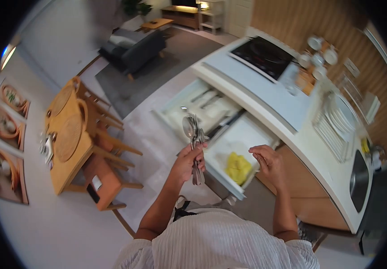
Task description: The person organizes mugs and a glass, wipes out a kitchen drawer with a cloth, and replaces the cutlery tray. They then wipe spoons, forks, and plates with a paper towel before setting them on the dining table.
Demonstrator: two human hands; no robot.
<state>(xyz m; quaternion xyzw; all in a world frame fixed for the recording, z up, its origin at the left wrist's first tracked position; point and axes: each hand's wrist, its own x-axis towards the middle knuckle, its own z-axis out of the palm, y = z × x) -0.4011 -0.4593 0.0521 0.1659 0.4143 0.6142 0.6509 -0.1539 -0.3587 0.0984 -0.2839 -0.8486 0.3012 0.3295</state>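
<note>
My left hand (188, 162) is closed around a bunch of metal spoons (189, 127), held upright over the front of an open drawer. The spoon bowls point up and the handle ends stick out below my fist. Some other cutlery in the bunch is too small to make out. My right hand (268, 162) hovers over the right part of the drawer with loosely bent fingers and nothing visible in it. Just left of it, a crumpled yellow cloth (238, 168) lies in the white drawer (218, 150). Behind the spoons, a cutlery tray section (189, 112) holds several utensils.
The counter (265, 96) above the drawer carries a black cooktop (263, 57), a mug rack (317, 56), a dish rack with plates (337, 119) and a sink (359, 181). At left stand a wooden dining table (63, 148) and chairs (101, 179). A dark sofa (135, 49) is farther back.
</note>
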